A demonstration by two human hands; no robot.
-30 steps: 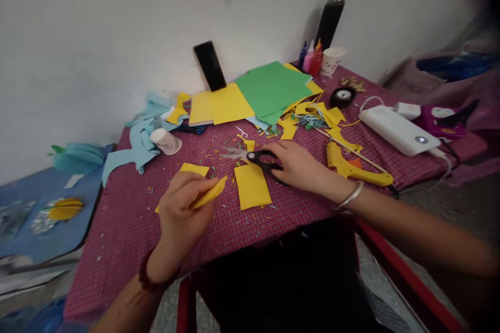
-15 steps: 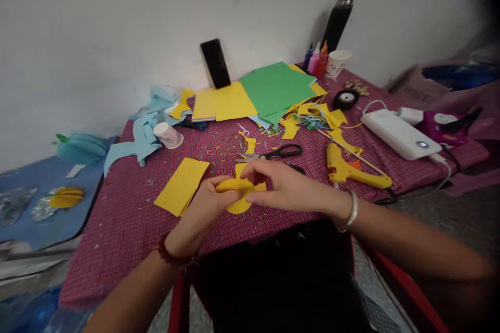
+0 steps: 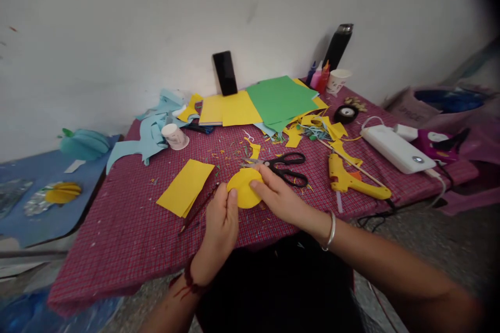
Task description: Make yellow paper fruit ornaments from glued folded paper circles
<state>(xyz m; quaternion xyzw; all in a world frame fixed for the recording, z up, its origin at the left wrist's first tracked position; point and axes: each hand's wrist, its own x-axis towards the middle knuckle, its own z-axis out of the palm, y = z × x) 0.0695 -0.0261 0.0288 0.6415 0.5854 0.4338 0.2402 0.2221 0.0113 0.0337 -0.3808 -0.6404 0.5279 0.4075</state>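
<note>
A yellow paper circle (image 3: 242,191) lies near the front edge of the red checked tablecloth (image 3: 128,229). My left hand (image 3: 222,221) pinches its left edge, with the thumb on top. The fingers of my right hand (image 3: 278,197) press on its right edge. Black-handled scissors (image 3: 284,164) lie just behind the circle, and neither hand touches them. A yellow paper rectangle (image 3: 186,187) lies to the left of my left hand, and a thin dark stick (image 3: 197,210) rests between the two.
A yellow glue gun (image 3: 349,181) lies right of the scissors. Green and yellow sheets (image 3: 273,96), a phone (image 3: 225,73), a tipped paper cup (image 3: 175,137), blue scraps (image 3: 150,132), a white power bank (image 3: 394,148), a tape roll (image 3: 346,113) and bottles (image 3: 318,74) fill the back.
My right hand left the scissors and joined my left hand on the folded yellow piece. That piece now shows as a flat circle held low on the cloth.
</note>
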